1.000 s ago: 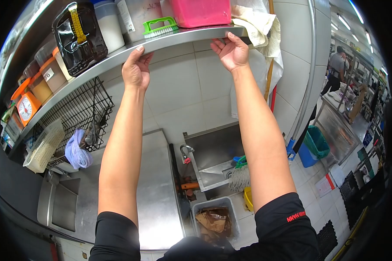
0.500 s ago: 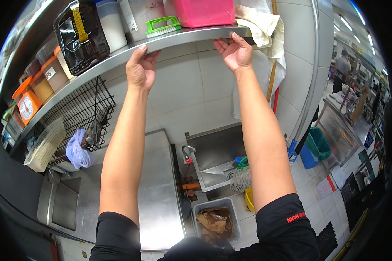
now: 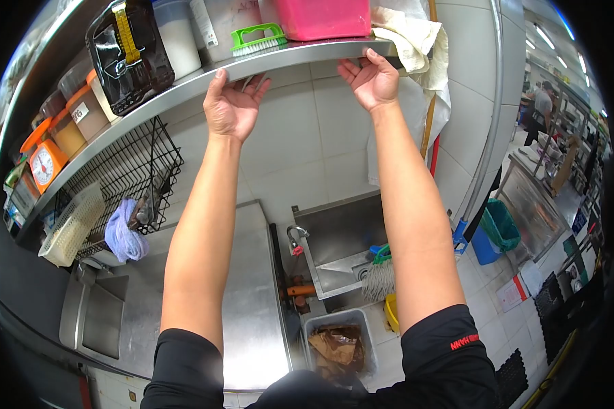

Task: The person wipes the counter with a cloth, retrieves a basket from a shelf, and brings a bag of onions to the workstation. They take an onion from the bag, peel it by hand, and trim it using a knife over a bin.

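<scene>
Overhead, a metal shelf [image 3: 280, 60] crosses the view. My left hand [image 3: 233, 112] is at its front edge, thumb against the lip and fingers loosely curled beneath, partly apart. Farther right, my right hand [image 3: 374, 85] holds the same edge, its thumb on the front and fingers under it. Between the hands, on the shelf, lie a green-handled scrubbing brush [image 3: 258, 39] and a pink tub [image 3: 324, 19]. A cream cloth [image 3: 416, 41] hangs over the shelf's right end, beside my right hand. Left of my left hand stands a black plastic container [image 3: 133, 75] with a yellow strip.
An orange scale [image 3: 46, 162] and several containers share the shelf. A wire basket [image 3: 133, 174] hangs below, with a purple cloth [image 3: 125, 230]. Under my arms are a steel counter [image 3: 252, 273], a sink [image 3: 344, 228] and a grey bin [image 3: 307, 341]. A person [image 3: 542, 109] stands far right.
My left hand has shifted slightly right and turned, its fingers more spread. The right hand stays at the same part of the shelf edge. The far person has moved slightly.
</scene>
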A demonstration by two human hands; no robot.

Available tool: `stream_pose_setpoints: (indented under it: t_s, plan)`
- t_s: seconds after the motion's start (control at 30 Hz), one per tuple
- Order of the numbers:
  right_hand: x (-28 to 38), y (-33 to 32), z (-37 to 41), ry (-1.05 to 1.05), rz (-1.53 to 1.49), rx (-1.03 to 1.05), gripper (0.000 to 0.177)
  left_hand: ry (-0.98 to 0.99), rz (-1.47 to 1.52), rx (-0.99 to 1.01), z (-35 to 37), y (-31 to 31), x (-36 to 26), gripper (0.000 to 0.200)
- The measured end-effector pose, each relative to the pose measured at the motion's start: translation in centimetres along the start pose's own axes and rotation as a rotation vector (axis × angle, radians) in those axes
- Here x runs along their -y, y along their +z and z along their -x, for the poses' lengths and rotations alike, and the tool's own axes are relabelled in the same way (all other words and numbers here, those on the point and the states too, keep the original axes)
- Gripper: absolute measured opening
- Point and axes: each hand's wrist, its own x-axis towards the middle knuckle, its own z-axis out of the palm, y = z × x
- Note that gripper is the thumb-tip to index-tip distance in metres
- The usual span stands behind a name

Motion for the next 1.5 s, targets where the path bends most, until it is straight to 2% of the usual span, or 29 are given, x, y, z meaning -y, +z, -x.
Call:
stream_pose_setpoints:
  t_s: [0.03, 0.1, 0.13, 0.2, 0.27, 0.5, 0.73, 0.83, 0.9, 0.93, 1.0, 1.13, 1.2, 1.23, 1.3, 1.43, 1.5]
  plan:
    - [0.0, 0.0, -0.1, 0.001, -0.006, 0.011, 0.018, 0.0, 0.0, -0.001, 0.1, 0.0, 0.1, 0.054]
    - [0.1, -0.2, -0.2, 0.001, -0.011, 0.019, 0.018, 0.003, -0.018, -0.003, 0.1, 0.0, 0.4, 0.078]
    - [0.0, -0.1, -0.2, -0.002, -0.014, 0.02, 0.019, 0.0, -0.016, -0.003, 0.1, 0.0, 0.6, 0.078]
    - [0.0, 0.0, -0.2, -0.005, -0.015, 0.02, 0.019, 0.041, -0.051, -0.011, -0.1, 0.0, 0.8, 0.093]
    - [0.2, 0.4, 0.1, 0.019, -0.002, 0.023, 0.011, 0.046, -0.074, -0.007, 0.0, 0.2, 0.9, 0.097]
    - [0.3, 0.6, 0.4, 0.019, 0.029, 0.027, 0.012, 0.025, -0.075, 0.031, 0.2, -0.4, 1.3, 0.119]
    - [0.4, 0.3, 0.3, 0.039, 0.046, 0.043, 0.013, 0.026, -0.11, 0.028, 0.5, -1.3, 2.0, 0.126]
    - [0.4, 0.2, 0.3, 0.046, 0.057, 0.06, 0.013, 0.004, -0.09, 0.053, 0.5, -1.7, 2.2, 0.12]
    - [0.4, 0.1, 0.2, 0.045, 0.057, 0.069, 0.013, 0.05, -0.039, 0.045, 0.6, -1.8, 2.2, 0.093]
    - [0.4, 0.2, 0.3, 0.043, 0.06, 0.065, 0.013, 0.05, -0.04, 0.044, 0.5, -1.8, 2.1, 0.093]
    - [0.4, 0.3, 0.3, 0.043, 0.061, 0.063, 0.013, 0.008, -0.03, 0.068, 0.4, -2.0, 1.7, 0.058]
    - [0.5, 0.5, 0.4, 0.043, 0.067, 0.061, 0.013, -0.049, -0.083, 0.088, 0.0, -2.0, 1.5, 0.043]
    - [0.6, 0.6, 0.4, 0.047, 0.076, 0.06, 0.013, -0.014, -0.37, -0.127, -0.6, -1.8, 2.0, 0.042]
    - [0.6, 0.6, 0.5, 0.05, 0.081, 0.056, 0.013, -0.013, -0.37, -0.126, -0.8, -1.7, 2.2, 0.042]
    - [0.7, 0.7, 0.6, 0.052, 0.085, 0.052, 0.013, 0.067, -0.674, -0.158, -1.1, -1.4, 2.5, 0.04]
    - [0.8, 0.5, 0.6, 0.066, 0.128, 0.021, 0.013, 0.041, -0.845, -0.087, -0.2, -1.8, 2.5, 0.034]
    - [0.8, 0.3, 0.4, 0.073, 0.137, 0.012, 0.013, 0.05, -1.055, -0.059, 0.5, -1.6, 2.8, 0.023]
